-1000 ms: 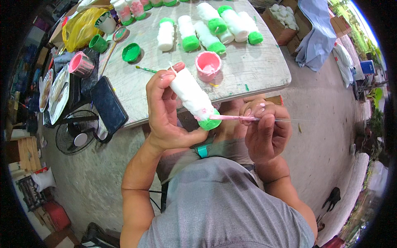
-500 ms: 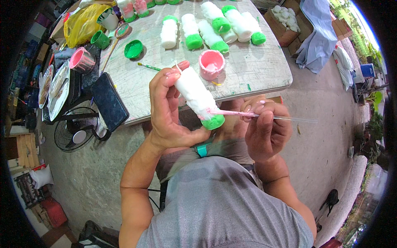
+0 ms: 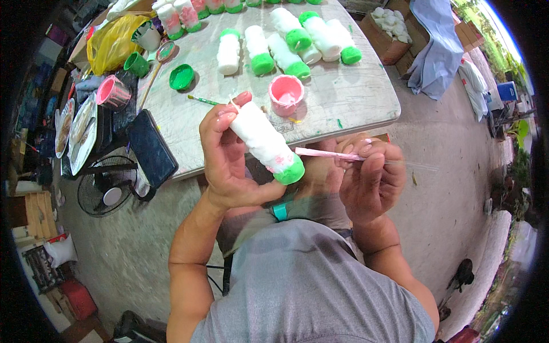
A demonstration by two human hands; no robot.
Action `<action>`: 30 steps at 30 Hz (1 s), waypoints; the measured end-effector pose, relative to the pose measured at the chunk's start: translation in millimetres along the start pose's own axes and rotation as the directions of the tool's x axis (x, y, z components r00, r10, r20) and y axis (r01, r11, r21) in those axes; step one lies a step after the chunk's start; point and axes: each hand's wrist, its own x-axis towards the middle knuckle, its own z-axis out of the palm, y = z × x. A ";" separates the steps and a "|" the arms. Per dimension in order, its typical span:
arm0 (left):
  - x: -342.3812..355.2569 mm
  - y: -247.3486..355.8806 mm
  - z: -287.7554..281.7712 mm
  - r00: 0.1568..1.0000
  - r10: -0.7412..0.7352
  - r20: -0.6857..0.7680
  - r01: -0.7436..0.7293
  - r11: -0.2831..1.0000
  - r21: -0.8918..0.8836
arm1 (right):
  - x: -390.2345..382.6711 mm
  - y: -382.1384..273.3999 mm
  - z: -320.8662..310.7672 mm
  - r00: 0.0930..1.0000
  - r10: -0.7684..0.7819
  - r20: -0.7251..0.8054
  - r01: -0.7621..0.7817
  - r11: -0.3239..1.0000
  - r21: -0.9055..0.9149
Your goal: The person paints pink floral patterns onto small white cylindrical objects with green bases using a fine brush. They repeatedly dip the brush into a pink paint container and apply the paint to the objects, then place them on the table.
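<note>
My left hand grips a white candle by its two ends, tilted, with the wick end up by my fingertips. Its bumpy side carries pink dabs just above the green base, which rests near my thumb. Between the fingers of my right hand is a thin paintbrush with pink on it and a clear handle. The brush tip sits slightly apart from the candle. Beyond them on the table stands a pink paint cup.
Several white-and-green candles lie on the table. A green lid, a green-handled brush and a dark phone are toward the left. A black fan stands below the table's left side.
The brush tip has come off the candle's side, leaving a gap. The candle has shifted slightly left and downward in view, and more pink dabs show above its green base.
</note>
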 end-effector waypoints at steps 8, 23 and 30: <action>2.0 3.1 1.2 1.000 -0.010 0.023 0.010 1.000 -0.025 | 4.8 1.3 0.7 0.971 -0.146 0.190 0.181 0.965 -0.187; 1.5 4.1 3.2 0.999 -0.053 -0.008 0.052 0.996 -0.075 | 4.4 -4.9 0.5 0.983 -0.092 0.160 0.115 0.984 -0.138; -0.3 3.9 0.3 0.996 -0.087 0.009 0.087 0.990 -0.110 | -1.1 -2.6 2.0 0.998 -0.002 0.058 0.003 1.000 -0.008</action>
